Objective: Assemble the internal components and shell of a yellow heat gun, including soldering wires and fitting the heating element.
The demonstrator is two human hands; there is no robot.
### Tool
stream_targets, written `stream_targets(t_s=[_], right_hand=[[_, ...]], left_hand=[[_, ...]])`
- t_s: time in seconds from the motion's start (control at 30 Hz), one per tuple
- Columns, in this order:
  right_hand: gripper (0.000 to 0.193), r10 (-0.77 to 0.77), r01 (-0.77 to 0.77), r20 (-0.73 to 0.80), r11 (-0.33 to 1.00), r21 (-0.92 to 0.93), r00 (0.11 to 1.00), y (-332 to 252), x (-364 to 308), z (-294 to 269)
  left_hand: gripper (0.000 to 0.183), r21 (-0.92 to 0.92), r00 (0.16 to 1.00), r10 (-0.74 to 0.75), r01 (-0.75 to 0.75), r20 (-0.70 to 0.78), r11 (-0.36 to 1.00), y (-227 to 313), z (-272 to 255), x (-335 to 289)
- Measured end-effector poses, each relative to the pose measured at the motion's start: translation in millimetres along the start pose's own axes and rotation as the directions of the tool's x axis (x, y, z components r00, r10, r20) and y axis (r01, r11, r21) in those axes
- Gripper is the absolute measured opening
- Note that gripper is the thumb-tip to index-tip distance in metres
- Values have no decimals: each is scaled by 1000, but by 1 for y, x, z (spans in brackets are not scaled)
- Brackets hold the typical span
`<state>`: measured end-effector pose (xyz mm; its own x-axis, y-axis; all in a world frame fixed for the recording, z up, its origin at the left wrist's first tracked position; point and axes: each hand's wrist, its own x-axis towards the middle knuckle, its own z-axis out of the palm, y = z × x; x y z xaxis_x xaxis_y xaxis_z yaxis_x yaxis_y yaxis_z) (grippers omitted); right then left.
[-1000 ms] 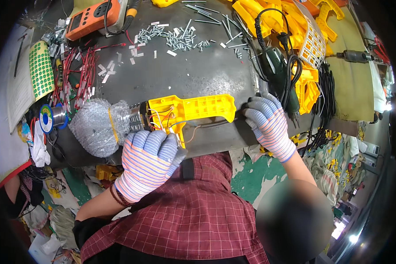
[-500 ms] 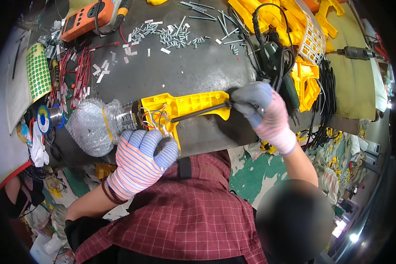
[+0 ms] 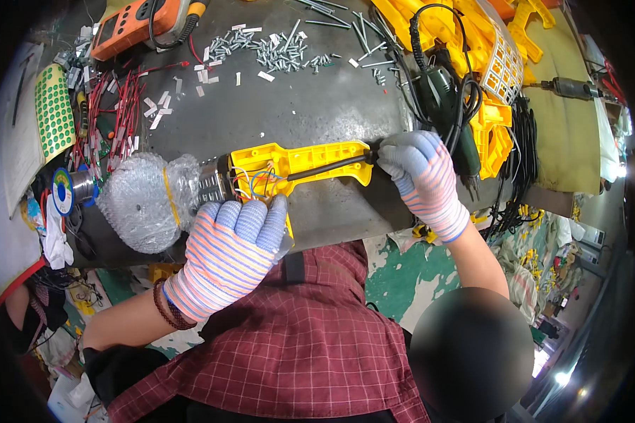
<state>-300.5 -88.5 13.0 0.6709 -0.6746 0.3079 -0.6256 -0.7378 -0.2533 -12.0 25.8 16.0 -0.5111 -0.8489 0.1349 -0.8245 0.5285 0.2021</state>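
A yellow plastic housing half lies open side up on the dark bench, with thin coloured wires in its left end. That end joins a metal part wrapped in bubble wrap. My left hand, in a striped glove, grips the housing's lower grip part from the near side, fingertips beside the wires. My right hand, gloved the same way, pinches a black cable at the housing's right end. The cable runs leftward along the housing's channel.
Loose screws and an orange meter lie at the back. A green power tool with black cord and stacked yellow housings sit right. Red wires, a green sticker sheet and a spool lie left.
My right hand closed on the black cable at the housing's right end and laid it along the housing. My left hand slid slightly right, up to the wires.
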Motion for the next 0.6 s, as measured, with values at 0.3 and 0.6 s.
stream_targets(t_s=[0.3,0.6], right_hand=[[18,98,-113,160,990,88,982,-4,7,-7],[27,-4,-51,343,987,151,939,-44,64,17]], left_hand=[[47,30,990,139,-140,34,990,-14,0,17],[49,-40,991,113,-111,71,993,-18,-7,22]])
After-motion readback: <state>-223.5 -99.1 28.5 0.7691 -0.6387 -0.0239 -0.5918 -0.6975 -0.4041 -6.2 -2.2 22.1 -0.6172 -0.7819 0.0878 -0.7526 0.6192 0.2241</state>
